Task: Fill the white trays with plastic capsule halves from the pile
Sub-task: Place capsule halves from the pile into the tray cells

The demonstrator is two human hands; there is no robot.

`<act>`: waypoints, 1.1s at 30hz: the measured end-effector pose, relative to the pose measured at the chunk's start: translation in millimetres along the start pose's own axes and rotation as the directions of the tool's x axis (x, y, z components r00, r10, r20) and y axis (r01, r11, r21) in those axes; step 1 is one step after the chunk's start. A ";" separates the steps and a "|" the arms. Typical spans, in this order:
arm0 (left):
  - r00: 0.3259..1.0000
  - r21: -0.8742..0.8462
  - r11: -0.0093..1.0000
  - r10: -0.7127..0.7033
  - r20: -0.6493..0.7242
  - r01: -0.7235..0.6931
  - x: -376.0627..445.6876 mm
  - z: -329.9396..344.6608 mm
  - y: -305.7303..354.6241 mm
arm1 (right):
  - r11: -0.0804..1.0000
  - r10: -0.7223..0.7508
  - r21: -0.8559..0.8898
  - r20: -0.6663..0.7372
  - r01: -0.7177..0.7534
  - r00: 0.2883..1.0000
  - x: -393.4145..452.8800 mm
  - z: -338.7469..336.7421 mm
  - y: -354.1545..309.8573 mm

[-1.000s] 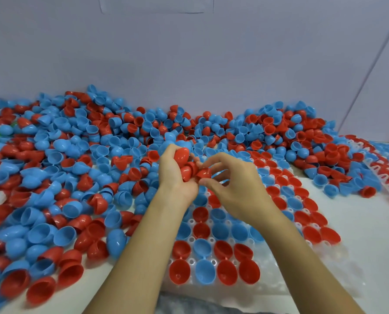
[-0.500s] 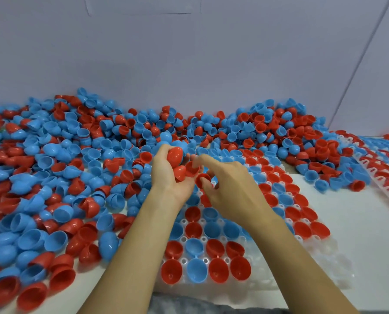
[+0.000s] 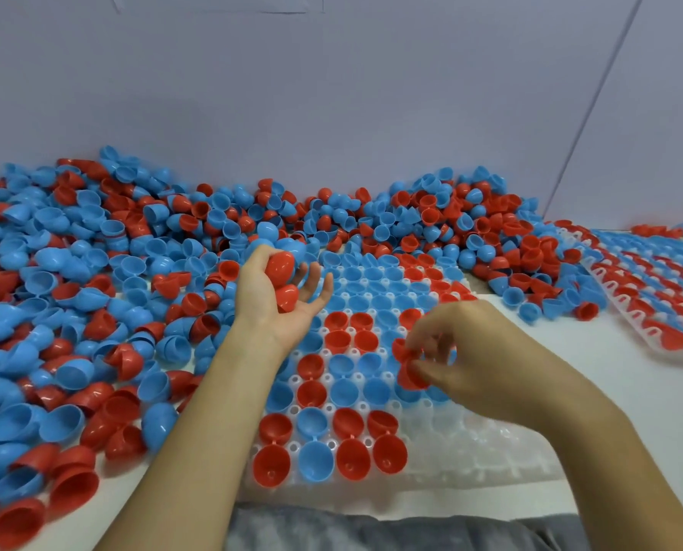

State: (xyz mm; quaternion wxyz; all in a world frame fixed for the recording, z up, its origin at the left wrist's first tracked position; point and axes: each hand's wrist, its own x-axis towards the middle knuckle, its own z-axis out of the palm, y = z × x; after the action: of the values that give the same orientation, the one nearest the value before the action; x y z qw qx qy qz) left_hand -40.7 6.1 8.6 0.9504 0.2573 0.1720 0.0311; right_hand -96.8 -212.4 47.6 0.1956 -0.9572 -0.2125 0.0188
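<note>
Left hand (image 3: 276, 300) palm-up, fingers loosely cupping glossy red capsule halves (image 3: 281, 265) above the pile (image 3: 93, 280). Right hand (image 3: 463, 351), blurred, pinching a red half (image 3: 407, 377) over the white tray (image 3: 471, 443), partly filled with red and blue cups, open sides up.

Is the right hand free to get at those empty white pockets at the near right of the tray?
Probably yes. The right hand hovers just beyond the empty pockets of the white tray, and nothing lies between. But its fingers already pinch a red capsule half, likely headed there.
</note>
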 end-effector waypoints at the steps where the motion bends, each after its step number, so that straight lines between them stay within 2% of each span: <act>1: 1.000 0.000 1.000 0.002 -0.003 -0.002 0.0 0.2 -0.2 | 1.000 0.009 -0.006 0.035 -0.009 0.999 -8.5 -1.0 -1.1; 9: 1.000 0.013 1.000 0.014 -0.014 -0.013 -1.8 0.9 -1.2 | 0.992 0.064 -0.120 0.239 -0.036 0.969 -28.9 14.0 -10.1; 22: 0.999 0.079 0.996 0.027 0.025 -0.029 -3.3 5.4 -7.7 | 0.997 0.073 -0.020 0.270 -0.070 0.960 -22.2 -1.0 -2.0; 26: 0.999 0.130 0.991 0.012 0.053 -0.019 -5.1 8.8 -10.4 | 1.000 0.010 0.002 0.173 -0.010 0.985 0.1 -6.1 -2.0; 29: 0.998 0.199 0.980 -0.005 0.070 -0.009 -8.5 11.1 -12.4 | 0.984 -0.095 0.148 -0.032 0.099 0.995 25.7 -0.7 -10.0; 31: 0.997 0.270 0.963 -0.007 0.074 -0.014 -9.3 12.5 -14.9 | 0.959 -0.110 0.240 -0.174 0.150 0.979 40.9 12.0 -18.2; 33: 0.997 0.335 0.942 -0.011 0.072 -0.014 -9.4 14.1 -18.5 | 0.936 -0.102 0.305 -0.243 0.176 0.965 52.0 29.0 -24.4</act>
State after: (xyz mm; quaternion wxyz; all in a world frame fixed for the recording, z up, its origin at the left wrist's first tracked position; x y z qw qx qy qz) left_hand -45.3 -18.1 13.7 0.8984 0.4163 0.1398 -0.0075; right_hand -62.6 -159.9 32.6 0.3734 -0.8905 -0.2509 -0.0682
